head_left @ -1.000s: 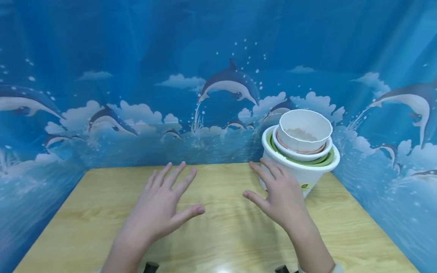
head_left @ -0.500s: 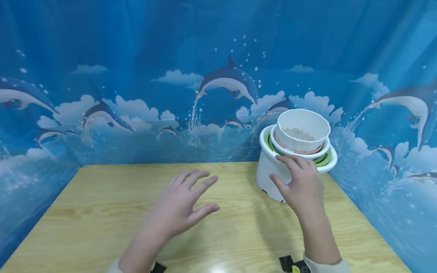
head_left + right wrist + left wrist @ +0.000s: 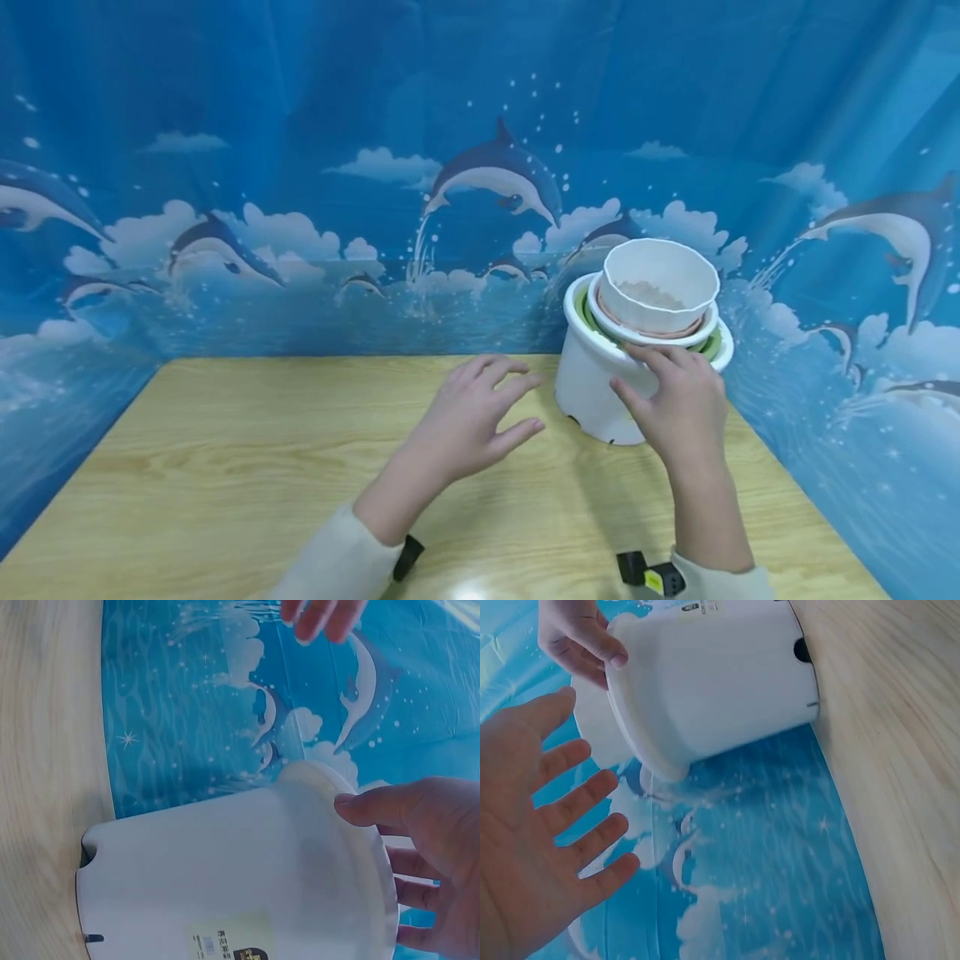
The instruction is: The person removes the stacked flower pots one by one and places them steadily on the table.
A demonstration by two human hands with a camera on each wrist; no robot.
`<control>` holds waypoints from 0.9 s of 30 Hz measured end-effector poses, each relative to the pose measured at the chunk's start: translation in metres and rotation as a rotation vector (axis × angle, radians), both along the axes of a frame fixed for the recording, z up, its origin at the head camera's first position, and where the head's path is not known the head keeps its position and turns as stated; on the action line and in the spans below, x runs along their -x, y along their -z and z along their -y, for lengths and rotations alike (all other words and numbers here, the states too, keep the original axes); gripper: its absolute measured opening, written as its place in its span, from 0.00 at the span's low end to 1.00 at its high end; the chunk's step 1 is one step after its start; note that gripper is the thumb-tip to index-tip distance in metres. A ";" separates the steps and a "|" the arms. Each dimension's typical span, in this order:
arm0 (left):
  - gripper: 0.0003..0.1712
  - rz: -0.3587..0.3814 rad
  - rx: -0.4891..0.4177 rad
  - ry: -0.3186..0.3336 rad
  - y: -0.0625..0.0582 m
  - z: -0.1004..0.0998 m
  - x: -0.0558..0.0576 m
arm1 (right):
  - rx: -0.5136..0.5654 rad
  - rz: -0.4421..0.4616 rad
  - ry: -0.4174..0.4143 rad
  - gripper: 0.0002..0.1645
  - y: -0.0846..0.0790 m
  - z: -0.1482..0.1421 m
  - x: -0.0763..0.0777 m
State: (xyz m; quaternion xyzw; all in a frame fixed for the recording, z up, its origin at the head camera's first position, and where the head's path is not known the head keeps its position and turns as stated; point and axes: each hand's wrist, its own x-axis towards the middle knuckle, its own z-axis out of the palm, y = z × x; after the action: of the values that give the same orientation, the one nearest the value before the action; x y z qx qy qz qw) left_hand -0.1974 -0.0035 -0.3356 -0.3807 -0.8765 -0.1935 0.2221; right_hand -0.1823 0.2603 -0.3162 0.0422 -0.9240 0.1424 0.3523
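A large white plastic flower pot (image 3: 600, 396) stands on the table at the right, with smaller pots nested in its mouth. Among these are a green pot (image 3: 581, 310), a white-rimmed one (image 3: 594, 308), a pinkish rim (image 3: 611, 321) and a white faceted pot (image 3: 660, 279) on top. My right hand (image 3: 686, 408) is at the large pot's near rim, thumb (image 3: 360, 808) outside and fingers over the edge, pinching it. Left of the pot, my left hand (image 3: 480, 417) hovers with fingers spread and slightly bent, touching nothing.
The wood-grain table (image 3: 262, 467) extends to the left and front. A blue dolphin-print curtain (image 3: 315, 208) encloses its back and sides, close behind the pots. The large pot has a label (image 3: 232, 937) and notches at its base.
My left hand has moved right, towards the pots. My right hand has gone from beside the large pot to its rim. The view has shifted slightly.
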 end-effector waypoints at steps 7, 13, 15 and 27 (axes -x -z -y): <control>0.27 -0.085 -0.057 0.058 -0.005 -0.033 0.017 | 0.038 -0.003 0.005 0.27 0.002 -0.010 0.002; 0.29 -0.126 -0.038 0.050 -0.014 -0.057 0.030 | 0.063 -0.068 -0.015 0.24 0.005 -0.015 0.007; 0.31 -0.139 -0.020 0.039 -0.016 -0.063 0.034 | 0.064 -0.070 -0.011 0.23 0.006 -0.015 0.008; 0.29 -0.091 0.110 -0.016 -0.013 -0.091 0.041 | 0.072 -0.080 -0.013 0.19 0.007 -0.018 0.009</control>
State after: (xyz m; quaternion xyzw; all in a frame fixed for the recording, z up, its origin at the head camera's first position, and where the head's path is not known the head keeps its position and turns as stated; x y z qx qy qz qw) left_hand -0.2381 0.0879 -0.3230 -0.3938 -0.8778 -0.1259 0.2420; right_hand -0.1908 0.2780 -0.3236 0.0413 -0.9032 0.1759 0.3894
